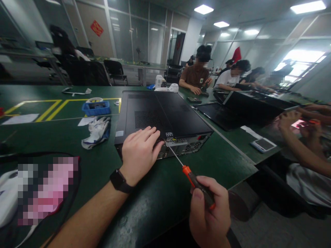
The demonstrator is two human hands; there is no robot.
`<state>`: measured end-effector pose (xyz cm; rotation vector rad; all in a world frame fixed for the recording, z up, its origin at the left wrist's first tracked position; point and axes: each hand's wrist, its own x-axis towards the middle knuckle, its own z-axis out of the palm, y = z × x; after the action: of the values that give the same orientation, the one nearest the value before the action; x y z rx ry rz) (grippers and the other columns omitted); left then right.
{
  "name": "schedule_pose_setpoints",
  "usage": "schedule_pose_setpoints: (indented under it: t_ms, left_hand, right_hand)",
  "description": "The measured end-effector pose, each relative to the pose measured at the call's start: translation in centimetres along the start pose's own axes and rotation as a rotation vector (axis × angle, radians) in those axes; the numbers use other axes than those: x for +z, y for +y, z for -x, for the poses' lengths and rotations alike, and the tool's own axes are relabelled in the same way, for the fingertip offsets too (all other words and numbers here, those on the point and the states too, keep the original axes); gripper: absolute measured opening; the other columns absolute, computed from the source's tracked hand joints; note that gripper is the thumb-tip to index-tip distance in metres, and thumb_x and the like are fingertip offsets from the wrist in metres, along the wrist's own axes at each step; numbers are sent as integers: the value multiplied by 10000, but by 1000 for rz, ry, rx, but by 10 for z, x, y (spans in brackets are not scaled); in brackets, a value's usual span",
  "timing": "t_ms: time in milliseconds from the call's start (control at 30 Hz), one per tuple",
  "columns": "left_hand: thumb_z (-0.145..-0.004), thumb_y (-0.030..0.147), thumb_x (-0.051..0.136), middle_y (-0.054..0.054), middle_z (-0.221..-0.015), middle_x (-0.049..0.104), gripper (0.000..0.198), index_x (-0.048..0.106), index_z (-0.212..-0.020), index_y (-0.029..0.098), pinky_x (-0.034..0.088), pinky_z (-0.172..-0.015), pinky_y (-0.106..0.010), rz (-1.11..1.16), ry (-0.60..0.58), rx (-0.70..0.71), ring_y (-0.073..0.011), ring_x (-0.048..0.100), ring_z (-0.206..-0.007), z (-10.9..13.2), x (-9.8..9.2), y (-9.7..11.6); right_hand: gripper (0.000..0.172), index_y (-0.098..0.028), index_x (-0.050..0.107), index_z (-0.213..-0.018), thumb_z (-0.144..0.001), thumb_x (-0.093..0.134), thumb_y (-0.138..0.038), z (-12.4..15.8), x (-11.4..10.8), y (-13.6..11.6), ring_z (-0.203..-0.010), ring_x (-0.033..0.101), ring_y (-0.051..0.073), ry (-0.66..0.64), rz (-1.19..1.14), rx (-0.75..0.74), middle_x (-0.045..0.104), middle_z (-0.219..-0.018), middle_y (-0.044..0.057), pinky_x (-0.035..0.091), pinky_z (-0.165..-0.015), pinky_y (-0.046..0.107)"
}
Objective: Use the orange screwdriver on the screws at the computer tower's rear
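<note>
A black desktop computer case (pixel 165 110) lies on its side on the green table, its rear end with the fan grille (pixel 193 146) towards me. My left hand (pixel 141 151) rests on the case's near edge. Its fingers stretch over the top panel, and the thumb reaches down beside the rear edge. In my right hand (pixel 210 210) is a screwdriver (pixel 188 172) with an orange and dark handle, gripped between thumb and fingers. Its thin shaft points up and left, and the tip meets the rear edge close to my left thumb. Any screw at the tip is too small to make out.
To the left are a blue tray (pixel 96 109), work gloves (pixel 97 131) and a pink item (pixel 51 193). A phone-like device (pixel 263 144) and another opened black case (pixel 250 105) lie to the right. Several people sit across and beside the table; one holds a phone (pixel 298 124).
</note>
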<state>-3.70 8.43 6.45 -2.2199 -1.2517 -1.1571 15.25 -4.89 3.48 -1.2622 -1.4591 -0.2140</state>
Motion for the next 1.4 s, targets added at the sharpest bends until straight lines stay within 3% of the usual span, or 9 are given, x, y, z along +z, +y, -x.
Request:
schedule_pose_setpoints:
  t_ms: [167, 367, 533, 767, 933, 1133, 1300, 1400]
  left_hand:
    - [-1004, 311, 668, -112, -1315, 797, 264, 755, -1218, 182, 587, -1032, -512, 3, -3, -1, -314, 751, -1236, 0, 0, 0]
    - [-1013, 322, 660, -115, -1308, 799, 265, 754, -1214, 179, 587, -1023, -502, -4, 1, 4, -315, 755, -1225, 0, -1, 0]
    - [-1008, 320, 666, -113, -1317, 796, 263, 756, -1213, 183, 588, -1027, -509, -2, -2, 2, -314, 755, -1224, 1, 0, -1]
    - [-1001, 320, 679, -114, -1297, 804, 258, 758, -1201, 176, 587, -1024, -497, -7, 10, 7, -314, 760, -1215, 1, 1, -1]
    - [-999, 317, 681, -109, -1302, 802, 263, 754, -1209, 177, 594, -1013, -506, -11, 11, 12, -318, 759, -1215, 0, 1, -1]
    - [-987, 308, 698, -108, -1292, 806, 254, 756, -1195, 174, 599, -1005, -493, -11, 28, 16, -312, 766, -1202, -1, 0, 0]
    - [-995, 306, 689, -109, -1286, 808, 243, 756, -1188, 175, 595, -1009, -493, -11, 27, 16, -310, 765, -1204, 0, 1, 0]
    - [-997, 312, 686, -106, -1300, 803, 254, 753, -1201, 177, 592, -1019, -502, -7, 16, 15, -312, 757, -1221, 1, 2, -1]
  right_hand:
    - [208, -205, 697, -1152, -1041, 574, -330, 4, 1, 4, -547, 683, 142, -6, 43, 102, 724, -749, 0, 565, -537, 250]
    - [214, -208, 662, -1193, -997, 612, -275, 3, 0, 3, -657, 713, 146, -2, -3, 47, 752, -949, 50, 590, -614, 271]
    - [188, -218, 688, -1158, -1041, 588, -326, 3, 0, 1, -570, 681, 123, -4, 44, 103, 721, -767, -11, 559, -585, 236]
    - [191, -207, 650, -1176, -1005, 588, -265, 0, -1, 1, -686, 712, 140, -23, -24, 3, 741, -946, 41, 598, -645, 265]
    - [192, -214, 681, -1173, -1031, 594, -309, 4, 0, 4, -578, 696, 123, 7, 37, 79, 731, -807, -3, 559, -549, 223]
    - [189, -208, 660, -1161, -1021, 586, -311, -1, -1, 0, -662, 722, 141, -15, 17, 6, 746, -895, 31, 606, -625, 257]
    - [190, -210, 680, -1158, -1054, 557, -311, 2, -1, 2, -537, 681, 110, -26, 33, 87, 706, -719, -31, 554, -539, 203]
    - [214, -199, 666, -1184, -1054, 545, -318, 2, -1, 2, -594, 703, 116, -21, 14, 90, 728, -797, -1, 564, -557, 208]
